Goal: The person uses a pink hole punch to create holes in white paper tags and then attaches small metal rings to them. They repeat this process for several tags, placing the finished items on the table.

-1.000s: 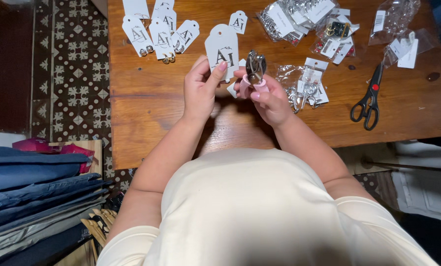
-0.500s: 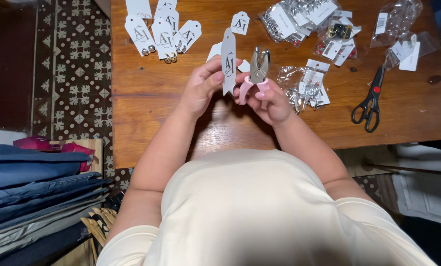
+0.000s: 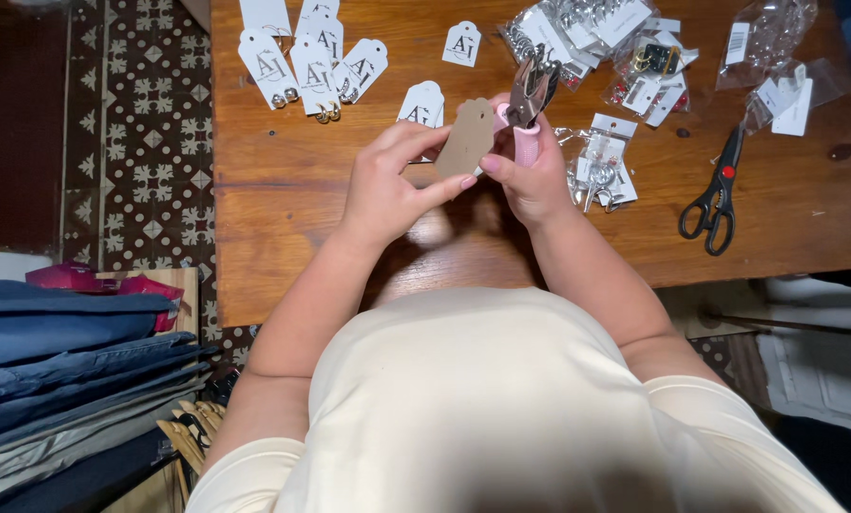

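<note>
While we hold both hands above the wooden surface (image 3: 283, 237), our left hand (image 3: 387, 185) pinches a brown, tag-shaped card (image 3: 465, 139) by its lower edge with clenched fingers, and our right hand (image 3: 532, 176) grips a pink-handled metal punch tool (image 3: 530, 100). We judge the card light, thin and easily bent, best taken by its edges. We count seven white printed tags (image 3: 313, 57) lying on the surface, one pair of black scissors (image 3: 715, 195) and several clear packets (image 3: 596, 171), too overlapped to number.
</note>
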